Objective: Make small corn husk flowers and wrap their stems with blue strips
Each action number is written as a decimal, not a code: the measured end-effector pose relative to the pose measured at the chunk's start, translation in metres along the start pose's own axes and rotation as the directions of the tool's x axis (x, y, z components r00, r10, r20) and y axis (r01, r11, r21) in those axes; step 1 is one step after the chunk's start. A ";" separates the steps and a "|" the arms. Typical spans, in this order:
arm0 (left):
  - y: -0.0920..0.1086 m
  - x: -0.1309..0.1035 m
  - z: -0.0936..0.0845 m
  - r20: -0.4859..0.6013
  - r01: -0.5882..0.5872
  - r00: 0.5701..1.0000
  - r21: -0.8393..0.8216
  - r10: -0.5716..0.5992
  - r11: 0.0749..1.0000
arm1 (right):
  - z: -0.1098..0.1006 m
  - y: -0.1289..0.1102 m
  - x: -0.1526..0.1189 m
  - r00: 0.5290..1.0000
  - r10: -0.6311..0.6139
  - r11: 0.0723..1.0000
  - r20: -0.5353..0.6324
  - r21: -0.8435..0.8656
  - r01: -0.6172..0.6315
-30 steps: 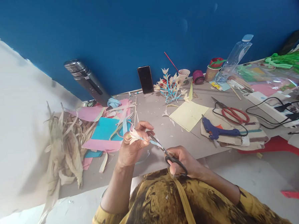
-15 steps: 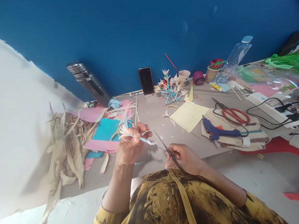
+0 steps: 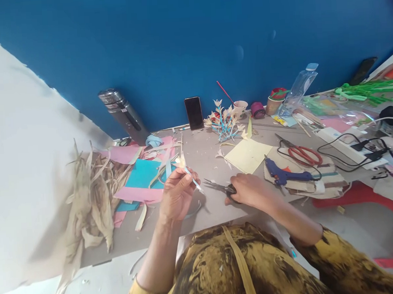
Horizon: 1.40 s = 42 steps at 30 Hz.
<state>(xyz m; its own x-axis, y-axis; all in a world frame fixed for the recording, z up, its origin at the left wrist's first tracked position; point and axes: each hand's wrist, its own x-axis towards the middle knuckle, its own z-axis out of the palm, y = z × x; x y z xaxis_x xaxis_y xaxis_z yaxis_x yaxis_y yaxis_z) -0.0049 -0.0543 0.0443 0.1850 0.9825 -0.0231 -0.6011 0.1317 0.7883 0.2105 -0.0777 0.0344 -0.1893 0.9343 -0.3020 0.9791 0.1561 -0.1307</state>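
Note:
Pinched in my left hand is a pale husk flower on a stem wrapped in light blue and white, its lower end pointing right. My right hand is closed round the handles of dark scissors, whose blades are parted and point left, a little right of the stem's end and apart from it. Behind my hands stands a bunch of similar flowers with blue stems. A pale yellow paper square lies in front of that bunch.
Dried husks and coloured papers lie left, near a flask. A phone leans on the wall. On the right are a blue glue gun, red-handled scissors, a power strip and a plastic bottle.
My left hand has turned the flower more upright. The scissors in my right hand have swung to point left, their blades now parted, and that hand has moved slightly right and up.

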 end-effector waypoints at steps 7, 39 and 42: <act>-0.005 -0.015 0.002 -0.026 0.088 0.996 -0.003 -0.089 0.996 | 0.000 0.010 0.022 0.993 -0.049 0.993 0.111 0.112 0.036; -0.018 0.034 0.025 -0.089 0.000 0.996 0.333 0.032 0.943 | 0.013 -0.007 0.009 0.978 -0.078 0.055 -0.191 0.979 0.196; -0.020 0.037 0.024 -0.122 0.029 0.992 0.349 0.014 0.937 | 0.024 -0.013 0.016 0.982 0.023 -0.067 -0.186 0.980 0.187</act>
<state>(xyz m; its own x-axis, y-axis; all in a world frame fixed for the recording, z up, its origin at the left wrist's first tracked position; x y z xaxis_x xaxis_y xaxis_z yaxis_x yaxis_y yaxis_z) 0.0327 -0.0233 0.0425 0.0805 0.9930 -0.0863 -0.2863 0.1060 0.9523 0.1924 -0.0721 0.0089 -0.1492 0.9810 -0.1242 -0.1745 -0.1498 -0.9732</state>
